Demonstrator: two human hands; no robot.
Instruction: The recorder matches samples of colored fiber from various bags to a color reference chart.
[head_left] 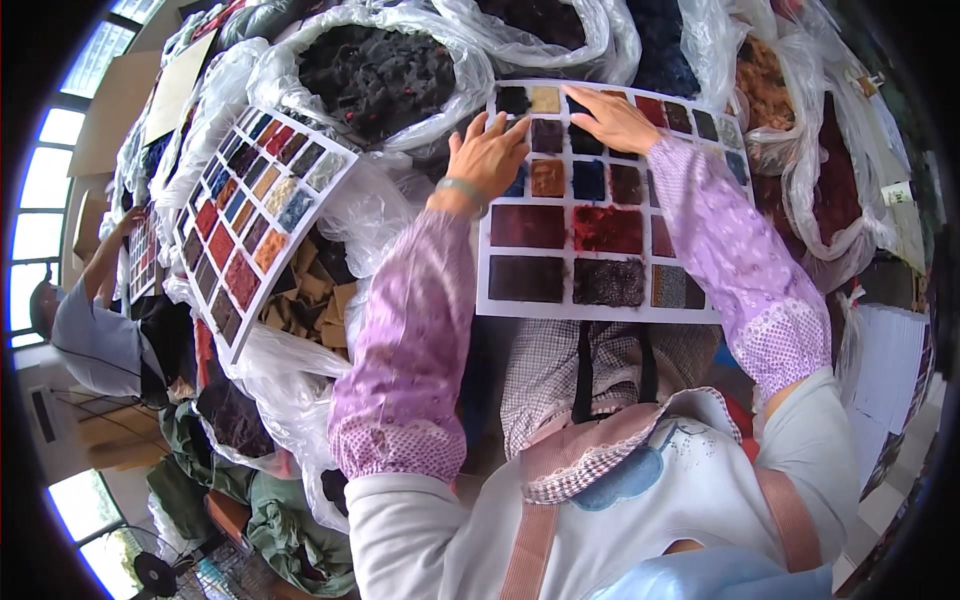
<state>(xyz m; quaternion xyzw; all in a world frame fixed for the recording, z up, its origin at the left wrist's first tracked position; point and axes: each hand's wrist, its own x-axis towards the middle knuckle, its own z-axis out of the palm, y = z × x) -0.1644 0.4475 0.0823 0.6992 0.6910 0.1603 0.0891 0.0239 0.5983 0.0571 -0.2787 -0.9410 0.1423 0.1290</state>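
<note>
- A white sample card (600, 305) set with squares of dyed fur in dark red, brown, blue and black lies at centre frame, resting on the person's lap and against the bags ahead.
- The left hand (489, 152) lies flat, palm down, on the card's upper left edge, fingers spread and gripping nothing; a pale green bangle (462, 189) circles the wrist.
- The right hand (617, 121) presses flat on the top row of swatches, fingers stretched toward the left, also holding nothing.
- Both forearms wear lilac patterned sleeve covers (410, 340) with elastic cuffs (over a white top and a pink-strapped apron).
- A second sample card (262, 215), its small squares running from blue and grey to red and orange, leans tilted at left of frame over a clear bag of tan scraps (305, 300).
- Clear plastic bags ring the work: one of charcoal fur (375, 75) at upper centre, one of rust-orange fur (765, 85) and one of deep red fur (835, 175) at upper right.
- At far left another person (95, 330) in a grey shirt raises an arm to a further card (140, 255).
- Bright windows (45, 180) curve along the left rim, and a stack of white sheets (890, 365) sits at right.
</note>
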